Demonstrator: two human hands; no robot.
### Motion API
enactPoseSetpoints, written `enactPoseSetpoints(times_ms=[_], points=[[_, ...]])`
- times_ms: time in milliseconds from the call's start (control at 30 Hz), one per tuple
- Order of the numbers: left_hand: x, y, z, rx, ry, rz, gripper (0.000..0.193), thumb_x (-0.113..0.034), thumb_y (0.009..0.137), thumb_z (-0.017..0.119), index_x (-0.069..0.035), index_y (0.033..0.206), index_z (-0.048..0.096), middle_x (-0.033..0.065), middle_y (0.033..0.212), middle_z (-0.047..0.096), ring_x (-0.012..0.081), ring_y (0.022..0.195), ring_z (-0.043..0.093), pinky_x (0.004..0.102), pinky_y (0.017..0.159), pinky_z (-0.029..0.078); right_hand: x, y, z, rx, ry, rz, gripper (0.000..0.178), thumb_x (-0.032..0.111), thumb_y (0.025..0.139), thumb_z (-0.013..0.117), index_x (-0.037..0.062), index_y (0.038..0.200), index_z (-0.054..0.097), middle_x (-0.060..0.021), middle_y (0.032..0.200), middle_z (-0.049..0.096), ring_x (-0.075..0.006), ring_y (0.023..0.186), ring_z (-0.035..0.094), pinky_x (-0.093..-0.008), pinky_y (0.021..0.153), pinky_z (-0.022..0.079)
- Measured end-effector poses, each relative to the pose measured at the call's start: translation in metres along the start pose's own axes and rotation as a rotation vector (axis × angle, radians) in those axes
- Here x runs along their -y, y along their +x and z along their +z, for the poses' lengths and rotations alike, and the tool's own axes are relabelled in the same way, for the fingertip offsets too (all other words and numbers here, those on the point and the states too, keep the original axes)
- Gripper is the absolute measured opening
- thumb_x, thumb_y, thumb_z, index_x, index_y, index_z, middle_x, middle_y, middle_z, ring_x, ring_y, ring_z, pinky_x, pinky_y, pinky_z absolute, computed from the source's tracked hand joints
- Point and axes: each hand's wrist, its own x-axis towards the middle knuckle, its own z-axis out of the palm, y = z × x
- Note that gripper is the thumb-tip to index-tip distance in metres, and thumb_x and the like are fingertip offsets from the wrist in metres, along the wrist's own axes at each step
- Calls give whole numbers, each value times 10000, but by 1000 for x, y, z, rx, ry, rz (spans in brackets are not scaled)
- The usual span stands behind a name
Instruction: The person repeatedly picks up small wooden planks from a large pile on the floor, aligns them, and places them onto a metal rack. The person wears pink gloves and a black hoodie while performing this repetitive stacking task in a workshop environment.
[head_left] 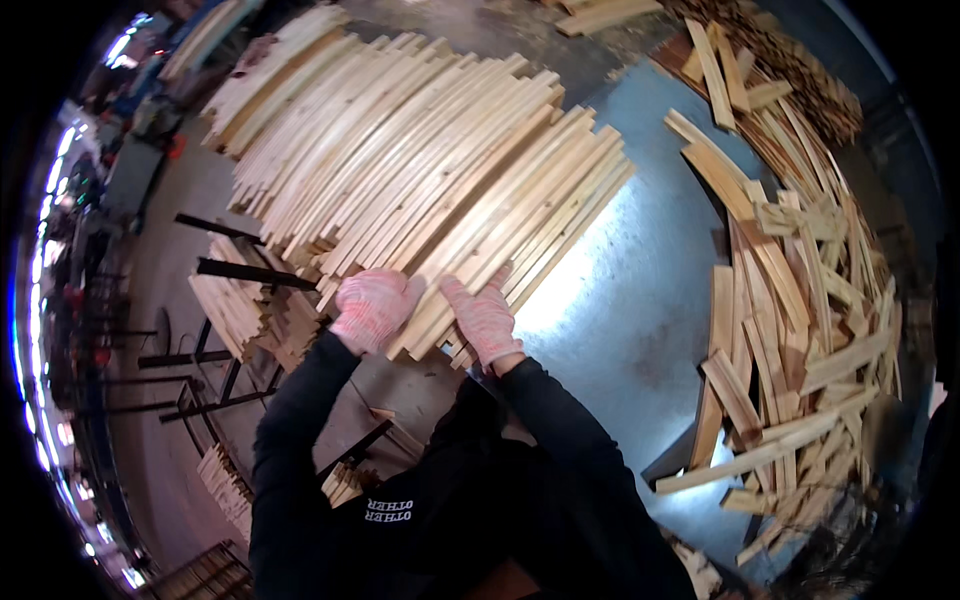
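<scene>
The left hand (370,308), in a pink-and-white knit glove, is curled over the near ends of the long pale wooden slats (420,170), gripping them. Just beside it, the right hand (484,318), gloved alike, lies open and flat on the same slat ends, fingers spread. The slats form a broad, tidy stack fanning away across a shiny grey metal tabletop (620,300). To the right, a loose heap of short wooden offcuts (800,300) sprawls along the table edge. Lower left, smaller bundles of slats (240,305) rest on black metal racks (205,365) over a concrete floor.
</scene>
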Motion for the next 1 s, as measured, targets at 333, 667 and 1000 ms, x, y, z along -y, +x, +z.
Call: enactPoseSetpoints(times_ms=[333,667,1000], points=[[-50,17,47,-328,-54,216,860,-447,859,689,54,1485,379,268,1556,349,448,1482,246,527,1237,156,13,4,-78,201,-518,-20,733,654,932,458,-7,1204,618,-215,1107,710,-382,1030,675,-435,907,523],[-86,12,76,-433,474,-133,836,-408,900,603,48,1537,311,277,1588,316,450,1487,251,561,1231,142,-349,-214,-374,-1415,-687,182,645,261,862,736,-79,1324,442,-186,1078,617,-288,943,625,-422,821,527],[-318,-30,72,114,-1210,473,881,-544,942,639,-76,1593,272,185,1447,539,203,1093,631,346,976,511,-209,-208,-331,-403,776,-574,503,199,942,671,12,1385,522,-139,1213,624,-271,1067,630,-385,946,528]])
